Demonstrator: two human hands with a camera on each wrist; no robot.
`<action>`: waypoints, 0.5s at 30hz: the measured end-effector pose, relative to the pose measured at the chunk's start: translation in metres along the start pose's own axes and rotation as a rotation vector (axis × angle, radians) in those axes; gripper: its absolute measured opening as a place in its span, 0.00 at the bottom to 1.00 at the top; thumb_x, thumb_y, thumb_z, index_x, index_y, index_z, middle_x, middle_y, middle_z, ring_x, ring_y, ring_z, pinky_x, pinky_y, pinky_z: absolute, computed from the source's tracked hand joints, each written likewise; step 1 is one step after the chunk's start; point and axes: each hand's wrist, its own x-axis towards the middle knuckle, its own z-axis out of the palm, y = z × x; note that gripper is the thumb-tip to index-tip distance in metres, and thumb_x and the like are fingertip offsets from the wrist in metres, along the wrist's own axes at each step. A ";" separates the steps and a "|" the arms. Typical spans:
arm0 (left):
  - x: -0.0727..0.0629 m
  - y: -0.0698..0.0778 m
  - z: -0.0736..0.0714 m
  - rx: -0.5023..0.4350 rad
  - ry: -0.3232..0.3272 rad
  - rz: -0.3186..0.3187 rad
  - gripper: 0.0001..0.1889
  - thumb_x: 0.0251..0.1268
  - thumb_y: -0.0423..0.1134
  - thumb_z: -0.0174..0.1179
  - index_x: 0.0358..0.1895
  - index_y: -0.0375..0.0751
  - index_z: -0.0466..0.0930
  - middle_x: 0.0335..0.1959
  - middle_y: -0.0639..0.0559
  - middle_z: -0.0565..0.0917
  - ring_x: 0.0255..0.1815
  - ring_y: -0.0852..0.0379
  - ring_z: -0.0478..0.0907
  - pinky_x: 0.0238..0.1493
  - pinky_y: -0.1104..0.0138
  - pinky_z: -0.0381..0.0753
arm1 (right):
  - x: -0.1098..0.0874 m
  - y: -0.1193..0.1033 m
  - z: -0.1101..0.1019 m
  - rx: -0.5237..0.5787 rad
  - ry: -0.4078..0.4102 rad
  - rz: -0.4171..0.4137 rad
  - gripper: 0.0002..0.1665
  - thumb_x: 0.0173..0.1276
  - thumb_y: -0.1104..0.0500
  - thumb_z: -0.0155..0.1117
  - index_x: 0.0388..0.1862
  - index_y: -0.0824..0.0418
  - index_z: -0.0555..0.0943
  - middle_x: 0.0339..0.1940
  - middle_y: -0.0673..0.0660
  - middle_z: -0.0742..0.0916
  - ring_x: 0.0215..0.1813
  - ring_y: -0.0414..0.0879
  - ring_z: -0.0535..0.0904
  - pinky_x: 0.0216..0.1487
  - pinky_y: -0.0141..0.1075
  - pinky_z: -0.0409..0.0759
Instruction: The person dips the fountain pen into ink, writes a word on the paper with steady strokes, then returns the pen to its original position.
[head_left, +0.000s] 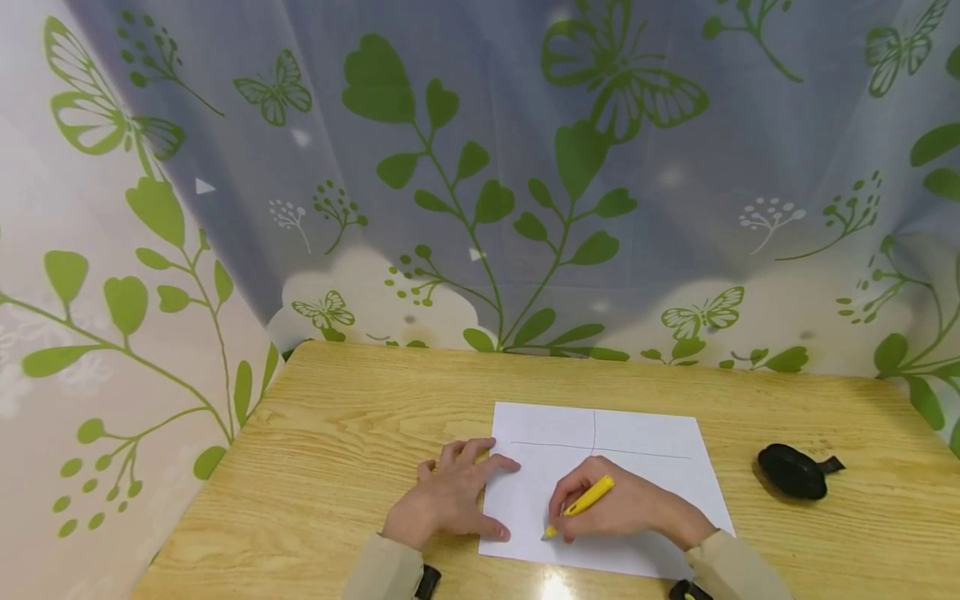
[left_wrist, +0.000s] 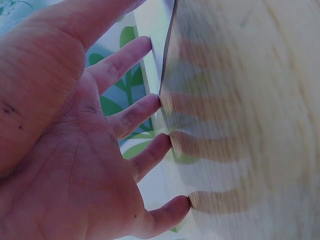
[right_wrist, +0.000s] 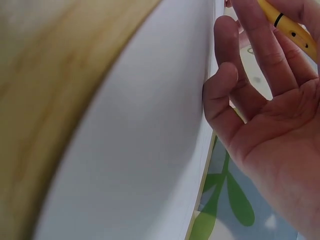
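Note:
A white sheet of paper (head_left: 637, 429) lies on the wooden table, with a long thin line across it and a short upright line crossing near its top. My right hand (head_left: 611, 504) grips a yellow pen (head_left: 591, 497), its tip down at the paper's lower left part. In the right wrist view the pen (right_wrist: 287, 27) runs between thumb and fingers, and the little finger rests at the sheet. My left hand (head_left: 453, 492) is spread over the paper's left edge, thumb and forefinger on the sheet. The left wrist view shows its other fingertips (left_wrist: 181, 202) touching the wood.
A small black oval object (head_left: 792, 472) with a short tab lies on the table (head_left: 337, 433) to the right of the paper. Behind the table hangs a grey-blue curtain (head_left: 480, 167) with green leaves and butterflies; a pale patterned one (head_left: 112, 333) hangs at the left.

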 end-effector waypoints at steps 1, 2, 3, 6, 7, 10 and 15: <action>0.000 0.000 0.000 -0.001 0.001 0.000 0.40 0.50 0.58 0.78 0.68 0.68 0.71 0.80 0.51 0.59 0.79 0.37 0.54 0.65 0.27 0.59 | 0.000 0.000 0.000 0.000 -0.001 0.000 0.03 0.64 0.64 0.69 0.34 0.62 0.89 0.26 0.52 0.90 0.24 0.28 0.73 0.27 0.21 0.72; 0.000 0.000 0.000 -0.001 0.002 0.000 0.40 0.50 0.58 0.78 0.68 0.68 0.71 0.80 0.51 0.59 0.79 0.37 0.54 0.65 0.27 0.59 | -0.001 -0.001 0.000 -0.004 -0.001 -0.001 0.03 0.64 0.63 0.69 0.34 0.62 0.89 0.26 0.52 0.91 0.24 0.28 0.73 0.27 0.21 0.72; 0.000 0.000 0.000 -0.002 0.002 0.001 0.40 0.50 0.58 0.78 0.68 0.68 0.71 0.80 0.51 0.59 0.79 0.37 0.54 0.65 0.27 0.59 | -0.001 -0.001 -0.001 -0.006 -0.001 -0.005 0.03 0.64 0.63 0.70 0.34 0.61 0.89 0.26 0.53 0.91 0.24 0.28 0.74 0.27 0.21 0.72; 0.001 0.001 0.000 -0.002 -0.001 0.003 0.40 0.50 0.59 0.78 0.68 0.68 0.71 0.80 0.52 0.59 0.79 0.37 0.55 0.65 0.27 0.59 | -0.005 -0.001 -0.006 0.007 0.014 -0.023 0.04 0.67 0.62 0.69 0.36 0.62 0.89 0.29 0.59 0.92 0.27 0.29 0.79 0.29 0.22 0.76; 0.001 0.001 0.000 -0.004 -0.002 0.005 0.39 0.50 0.59 0.78 0.69 0.68 0.71 0.80 0.52 0.59 0.79 0.37 0.55 0.65 0.27 0.59 | -0.007 -0.001 -0.008 0.012 0.027 -0.030 0.04 0.68 0.62 0.69 0.37 0.62 0.89 0.31 0.61 0.92 0.28 0.30 0.82 0.30 0.23 0.78; 0.000 0.001 0.000 -0.016 -0.006 0.013 0.39 0.51 0.58 0.77 0.69 0.67 0.71 0.81 0.51 0.58 0.79 0.36 0.55 0.65 0.27 0.59 | -0.015 0.001 -0.018 0.000 0.103 -0.028 0.06 0.70 0.61 0.68 0.40 0.62 0.88 0.34 0.62 0.92 0.32 0.35 0.86 0.32 0.27 0.81; -0.004 -0.001 -0.001 -0.040 -0.002 0.031 0.39 0.52 0.57 0.77 0.69 0.64 0.71 0.81 0.49 0.58 0.79 0.35 0.54 0.65 0.26 0.57 | -0.031 0.005 -0.034 -0.110 0.321 0.080 0.07 0.71 0.55 0.69 0.42 0.56 0.87 0.37 0.57 0.92 0.36 0.37 0.86 0.35 0.30 0.81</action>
